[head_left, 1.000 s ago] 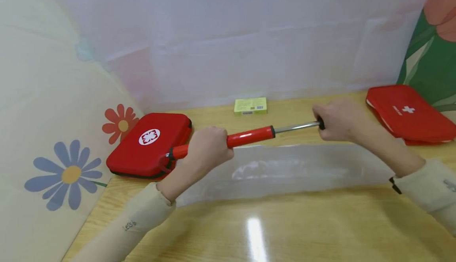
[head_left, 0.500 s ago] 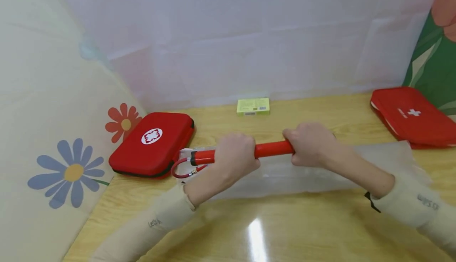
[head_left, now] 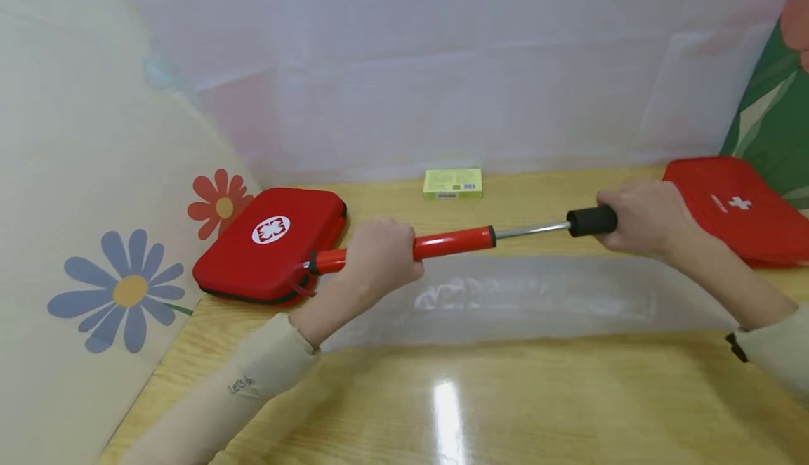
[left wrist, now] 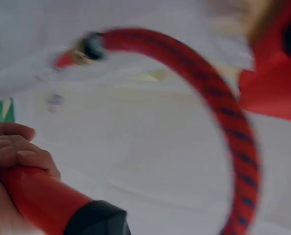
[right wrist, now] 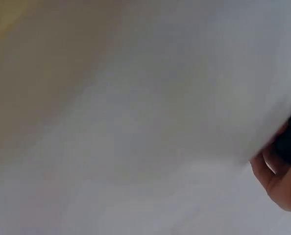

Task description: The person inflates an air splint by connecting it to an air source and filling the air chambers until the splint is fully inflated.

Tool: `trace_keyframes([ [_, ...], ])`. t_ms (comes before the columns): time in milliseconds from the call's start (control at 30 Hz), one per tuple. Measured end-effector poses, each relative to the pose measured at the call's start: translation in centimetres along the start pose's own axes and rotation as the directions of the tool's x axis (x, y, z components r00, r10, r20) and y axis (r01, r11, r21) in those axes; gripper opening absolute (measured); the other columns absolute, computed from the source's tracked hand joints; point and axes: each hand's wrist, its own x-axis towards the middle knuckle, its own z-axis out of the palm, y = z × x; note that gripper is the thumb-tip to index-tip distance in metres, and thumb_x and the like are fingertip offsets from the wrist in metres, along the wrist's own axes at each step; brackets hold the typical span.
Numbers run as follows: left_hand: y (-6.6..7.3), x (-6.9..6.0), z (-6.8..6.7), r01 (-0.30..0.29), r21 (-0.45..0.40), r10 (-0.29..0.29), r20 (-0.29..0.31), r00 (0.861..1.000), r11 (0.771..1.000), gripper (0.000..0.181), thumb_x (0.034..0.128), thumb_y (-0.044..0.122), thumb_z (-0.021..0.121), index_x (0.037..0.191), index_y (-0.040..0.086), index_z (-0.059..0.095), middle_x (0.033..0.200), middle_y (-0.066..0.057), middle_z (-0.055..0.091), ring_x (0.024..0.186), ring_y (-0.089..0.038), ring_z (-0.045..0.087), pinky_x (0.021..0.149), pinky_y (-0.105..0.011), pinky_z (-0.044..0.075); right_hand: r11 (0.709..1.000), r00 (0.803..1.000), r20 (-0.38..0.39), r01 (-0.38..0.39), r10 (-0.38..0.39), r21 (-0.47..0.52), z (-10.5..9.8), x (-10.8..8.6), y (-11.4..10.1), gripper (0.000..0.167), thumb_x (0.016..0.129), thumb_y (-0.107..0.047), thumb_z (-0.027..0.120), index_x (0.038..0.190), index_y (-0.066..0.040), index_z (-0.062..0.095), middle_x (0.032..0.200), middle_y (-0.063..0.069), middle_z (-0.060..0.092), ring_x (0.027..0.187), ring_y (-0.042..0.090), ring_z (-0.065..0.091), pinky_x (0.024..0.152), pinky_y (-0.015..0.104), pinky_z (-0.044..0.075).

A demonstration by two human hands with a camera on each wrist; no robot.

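A red hand pump (head_left: 451, 242) is held nearly level above a clear plastic bag (head_left: 537, 303). My left hand (head_left: 379, 258) grips its barrel, with the fingers curled round it in the left wrist view. On the far end, my right hand (head_left: 647, 218) holds the black handle (head_left: 590, 221), part of which shows outside the hand. A length of bare metal rod (head_left: 534, 230) stands out between barrel and handle. From the pump's left end loops a red hose (left wrist: 233, 122) with dark stripes. The right wrist view shows little besides fingers around the dark handle.
To the left lies a red hard case (head_left: 272, 240) with a white emblem, close to the pump's left end. A red first-aid pouch (head_left: 742, 205) is at the right, behind my right hand. A yellow-green box (head_left: 452, 184) lies near the back cloth on the wooden table (head_left: 379, 409).
Half a second ago the rod was pushed into the barrel with the hands close together. Now my right hand has drawn the handle out to the right, and my left hand has shifted left.
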Motion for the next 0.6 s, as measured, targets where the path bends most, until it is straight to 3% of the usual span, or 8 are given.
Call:
trace_keyframes([
  [100, 1.1, -0.4, -0.1, -0.014, -0.029, 0.015, 0.035, 0.999, 0.999, 0.02, 0.0721, 0.025, 0.069, 0.065, 0.011, 0.058, 0.051, 0.001, 0.048, 0.044, -0.016, 0.047, 0.04, -0.028, 0.04, 0.995, 0.995, -0.019, 0.103, -0.102, 0.013, 0.0, -0.1, -1.4, 0.026, 0.061, -0.021, 0.076, 0.068, -0.014, 0.052, 0.049, -0.005, 0.043, 0.043, 0.017, 0.043, 0.041, 0.036, 0.035],
  [300, 3.7, -0.9, -1.4, 0.018, -0.043, -0.015, 0.072, 0.997, 0.999, 0.023, 0.0745, 0.031, 0.074, 0.076, 0.009, 0.067, 0.056, 0.001, 0.054, 0.045, -0.016, 0.049, 0.043, -0.027, 0.042, 0.989, 0.987, -0.065, 0.148, -0.146, 0.016, -0.8, -0.1, -4.8, 0.027, 0.056, -0.024, 0.076, 0.07, -0.016, 0.055, 0.049, -0.005, 0.047, 0.042, 0.014, 0.044, 0.042, 0.035, 0.037],
  [400, 4.6, -1.2, -2.0, 0.017, -0.059, -0.013, 0.076, 0.997, 0.998, 0.026, 0.0751, 0.033, 0.076, 0.082, 0.009, 0.07, 0.061, 0.0, 0.057, 0.047, -0.016, 0.05, 0.046, -0.027, 0.045, 0.977, 0.973, -0.117, 0.205, -0.197, 0.06, -0.9, 0.2, -6.0, 0.028, 0.056, -0.023, 0.076, 0.072, -0.015, 0.055, 0.05, -0.008, 0.047, 0.042, 0.01, 0.042, 0.041, 0.031, 0.036],
  [533, 5.6, -1.3, -2.2, -0.029, -0.103, 0.036, 0.065, 0.997, 0.994, 0.023, 0.0761, 0.03, 0.076, 0.084, 0.009, 0.071, 0.062, 0.001, 0.058, 0.048, -0.014, 0.05, 0.047, -0.026, 0.045, 0.948, 0.941, -0.207, 0.295, -0.266, 0.122, -0.8, 0.3, -6.9, 0.031, 0.055, -0.021, 0.078, 0.074, -0.015, 0.054, 0.051, -0.01, 0.047, 0.042, 0.004, 0.04, 0.042, 0.026, 0.035],
  [600, 5.8, -1.2, -2.1, -0.062, -0.114, 0.068, 0.048, 0.997, 0.992, 0.02, 0.0764, 0.028, 0.074, 0.083, 0.009, 0.071, 0.06, 0.002, 0.056, 0.047, -0.013, 0.049, 0.046, -0.024, 0.043, 0.938, 0.936, -0.211, 0.314, -0.281, 0.146, -0.7, 0.2, -7.0, 0.033, 0.055, -0.02, 0.08, 0.076, -0.015, 0.054, 0.054, -0.01, 0.05, 0.044, 0.004, 0.042, 0.043, 0.026, 0.037],
])
